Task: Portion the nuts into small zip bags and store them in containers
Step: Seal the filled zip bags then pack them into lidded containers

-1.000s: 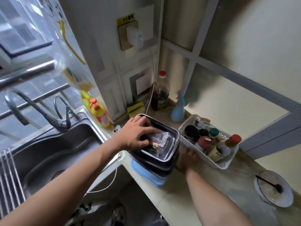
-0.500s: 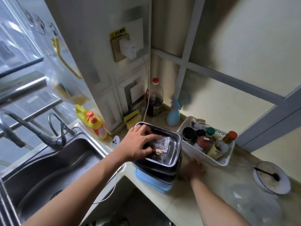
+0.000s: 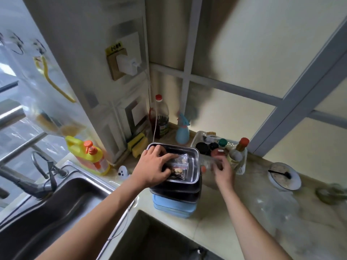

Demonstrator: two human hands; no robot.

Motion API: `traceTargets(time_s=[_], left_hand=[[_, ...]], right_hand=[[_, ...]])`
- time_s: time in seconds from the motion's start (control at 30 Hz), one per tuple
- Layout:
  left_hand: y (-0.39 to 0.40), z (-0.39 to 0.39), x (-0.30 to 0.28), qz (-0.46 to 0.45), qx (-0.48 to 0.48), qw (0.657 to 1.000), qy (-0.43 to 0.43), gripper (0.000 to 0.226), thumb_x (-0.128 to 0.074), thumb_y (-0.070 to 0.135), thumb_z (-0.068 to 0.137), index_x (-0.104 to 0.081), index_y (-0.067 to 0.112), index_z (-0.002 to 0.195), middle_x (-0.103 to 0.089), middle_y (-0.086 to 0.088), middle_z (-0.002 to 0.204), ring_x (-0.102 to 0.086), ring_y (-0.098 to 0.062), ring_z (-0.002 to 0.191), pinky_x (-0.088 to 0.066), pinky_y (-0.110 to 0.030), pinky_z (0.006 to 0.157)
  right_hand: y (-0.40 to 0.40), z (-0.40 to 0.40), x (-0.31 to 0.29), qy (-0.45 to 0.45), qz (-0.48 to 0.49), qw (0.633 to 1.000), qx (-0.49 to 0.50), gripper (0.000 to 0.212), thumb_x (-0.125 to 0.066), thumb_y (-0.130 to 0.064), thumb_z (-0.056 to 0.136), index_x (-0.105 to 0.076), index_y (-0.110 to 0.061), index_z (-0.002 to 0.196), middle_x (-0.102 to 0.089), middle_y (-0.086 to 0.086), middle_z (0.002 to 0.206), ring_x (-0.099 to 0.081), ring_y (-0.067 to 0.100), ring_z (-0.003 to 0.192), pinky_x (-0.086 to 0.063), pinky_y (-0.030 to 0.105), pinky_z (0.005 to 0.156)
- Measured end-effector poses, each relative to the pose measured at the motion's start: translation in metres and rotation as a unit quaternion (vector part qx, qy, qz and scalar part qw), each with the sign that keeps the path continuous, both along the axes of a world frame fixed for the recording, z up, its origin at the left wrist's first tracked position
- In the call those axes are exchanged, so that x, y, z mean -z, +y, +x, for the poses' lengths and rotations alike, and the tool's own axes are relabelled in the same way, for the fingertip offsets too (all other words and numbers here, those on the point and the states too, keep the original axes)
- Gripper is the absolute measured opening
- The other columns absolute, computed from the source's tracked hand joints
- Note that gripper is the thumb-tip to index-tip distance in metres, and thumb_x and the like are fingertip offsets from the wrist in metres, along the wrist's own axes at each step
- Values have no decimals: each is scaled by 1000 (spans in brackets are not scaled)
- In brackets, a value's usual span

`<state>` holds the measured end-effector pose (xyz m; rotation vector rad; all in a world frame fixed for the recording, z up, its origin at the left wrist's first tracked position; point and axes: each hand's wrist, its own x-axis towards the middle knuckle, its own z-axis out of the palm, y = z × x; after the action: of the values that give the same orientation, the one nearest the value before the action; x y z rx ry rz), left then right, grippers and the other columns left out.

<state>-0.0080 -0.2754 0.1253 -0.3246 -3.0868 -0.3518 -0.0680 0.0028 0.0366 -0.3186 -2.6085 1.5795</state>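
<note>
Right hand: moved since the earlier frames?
Yes. The right hand has risen from the countertop beside the stacked metal containers to rim level, in front of the white plastic condiment basket.

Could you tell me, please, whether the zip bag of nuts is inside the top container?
Inside: the zip bag lies in the top container, under the left hand.

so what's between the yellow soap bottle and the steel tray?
Head view: a small white controller-shaped gadget on the counter, plus the left hand reaching into the tray.
</note>
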Motion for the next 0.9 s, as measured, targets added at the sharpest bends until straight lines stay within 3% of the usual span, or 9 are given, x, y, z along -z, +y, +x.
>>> traceTargets(time_s=[0.1, 0.2, 0.37, 0.43, 0.5, 0.6, 0.7, 0.77, 0.9], left_hand=[[1, 2, 2, 17, -4, 1000, 21, 62, -41, 54, 76, -49, 45, 137, -49, 4, 119, -43, -21, 116, -36, -38, 99], [1, 5, 0, 96, -19, 994, 44, 52, -42, 49, 79, -60, 36, 126, -52, 5, 117, -45, -19, 115, -39, -36, 99], [-6, 7, -6, 277, -26, 954, 108, 34, -39, 32, 83, -73, 28, 88, -53, 10, 98, -47, -11, 98, -42, -34, 88], [-11, 7, -6, 239, 3, 963, 125, 34, -40, 31, 86, -73, 27, 76, -52, 13, 89, -46, -9, 89, -45, -37, 81], [-15, 8, -4, 224, 20, 965, 137, 34, -42, 28, 89, -70, 23, 70, -55, 12, 85, -47, -8, 84, -47, -38, 76], [-21, 14, -5, 332, -70, 925, 173, 32, -40, 19, 93, -64, 16, 73, -54, 6, 78, -47, -11, 78, -41, -33, 72], [-26, 18, -9, 474, -186, 846, 160, 24, -36, 19, 94, -47, 21, 73, -49, 1, 76, -46, -16, 77, -36, -31, 69], [-29, 16, -10, 525, -238, 807, 126, 22, -38, 19, 96, -50, 18, 78, -53, -3, 82, -49, -14, 80, -37, -31, 70], [-37, 6, -13, 498, -242, 831, 46, 13, -50, 13, 92, -61, 5, 94, -63, -12, 94, -57, -20, 84, -46, -38, 73]], right_hand=[[-6, 4, -53, 146, 26, 987, 60, 18, -62, -19, 100, -66, -20, 117, -67, -8, 111, -62, 11, 101, -46, 11, 75], [-16, 7, -101, 286, 18, 955, 80, 20, -55, -24, 104, -63, -21, 122, -68, 1, 113, -66, 17, 103, -54, 26, 84], [-45, 19, -167, 380, -59, 918, 101, 15, -55, -17, 104, -62, -15, 117, -72, 2, 98, -70, 18, 86, -57, 26, 74], [-57, 18, -178, 306, -112, 940, 97, 10, -55, -19, 104, -62, -18, 111, -69, 2, 87, -68, 15, 74, -56, 26, 65], [-66, 14, -180, 149, -201, 966, 69, 8, -55, -16, 104, -63, -15, 105, -65, 5, 80, -61, 12, 60, -53, 23, 55], [-81, 18, -169, -46, -215, 975, 16, 16, -52, -12, 105, -63, -8, 94, -62, 8, 74, -53, 13, 46, -49, 29, 50], [-92, 19, -144, -96, -161, 982, -2, 25, -51, -19, 106, -64, -6, 90, -63, 8, 73, -53, 15, 47, -52, 38, 59], [-96, 17, -132, -110, -149, 982, -18, 23, -50, -23, 107, -65, -8, 96, -64, 7, 74, -53, 15, 46, -56, 48, 67], [-103, 15, -129, -104, -117, 987, -39, 23, -42, -23, 108, -60, -12, 99, -62, 8, 75, -53, 17, 45, -53, 42, 59]])
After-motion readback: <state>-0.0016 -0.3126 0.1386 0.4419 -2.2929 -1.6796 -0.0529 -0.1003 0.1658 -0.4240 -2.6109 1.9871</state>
